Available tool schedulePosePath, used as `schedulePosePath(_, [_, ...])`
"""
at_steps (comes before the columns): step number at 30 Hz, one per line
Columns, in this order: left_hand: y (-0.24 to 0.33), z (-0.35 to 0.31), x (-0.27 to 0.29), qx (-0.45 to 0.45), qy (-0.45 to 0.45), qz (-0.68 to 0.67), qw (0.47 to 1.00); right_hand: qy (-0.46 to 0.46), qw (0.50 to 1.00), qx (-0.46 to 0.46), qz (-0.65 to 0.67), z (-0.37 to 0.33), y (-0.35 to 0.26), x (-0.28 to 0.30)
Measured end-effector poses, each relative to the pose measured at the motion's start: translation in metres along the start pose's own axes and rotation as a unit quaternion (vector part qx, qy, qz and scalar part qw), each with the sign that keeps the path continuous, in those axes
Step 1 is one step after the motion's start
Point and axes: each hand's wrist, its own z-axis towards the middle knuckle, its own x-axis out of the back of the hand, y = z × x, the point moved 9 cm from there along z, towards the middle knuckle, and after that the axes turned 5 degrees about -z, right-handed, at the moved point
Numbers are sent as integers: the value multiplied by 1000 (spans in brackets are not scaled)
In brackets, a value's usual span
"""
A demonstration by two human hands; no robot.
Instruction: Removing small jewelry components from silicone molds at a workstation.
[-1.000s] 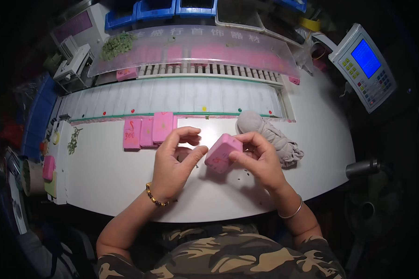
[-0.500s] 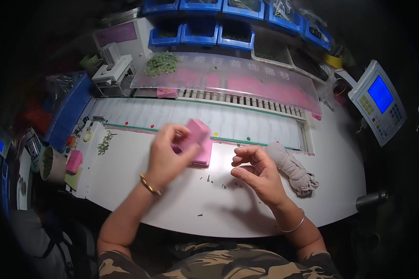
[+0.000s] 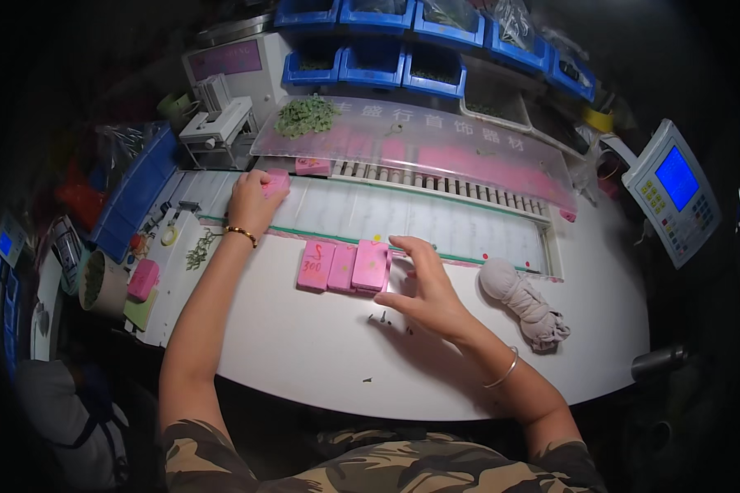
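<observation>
My left hand [image 3: 252,205] reaches out to the far left, fingers wrapped round a pink rectangular block [image 3: 276,182] at the left part of the pale conveyor-like strip [image 3: 345,204]. Nearer to me, a pink block with red handwriting [image 3: 313,266] lies beside another pink block [image 3: 342,268]. To their right a further pink block [image 3: 373,263] seems stacked on one below. Next to that stack is my right hand [image 3: 430,296], thumb and fingers spread and holding nothing. Small green tree-like pieces [image 3: 380,317] lie on the white table just in front of the blocks.
A rolled grey cloth [image 3: 524,306] lies right of my right hand. Behind the strip, a clear cover [image 3: 436,123] carries a heap of green pieces [image 3: 306,115]. Blue bins [image 3: 372,64] line the back. A keypad screen [image 3: 674,193] stands right; a blue tray [image 3: 131,193] leans left.
My left hand has moved from the table's middle to the far left of the strip with a pink block. My right hand has shifted left to the pink stack. The view has turned slightly.
</observation>
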Motion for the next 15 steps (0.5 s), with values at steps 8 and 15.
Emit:
schedulePosePath(8, [79,10,-80,-70,-90,209,971,-7,994,55,-97,22,17,-18])
schedulePosePath(15, [16,60,-119,118,-124,219,961,-23,997,41,67,22,34,-27])
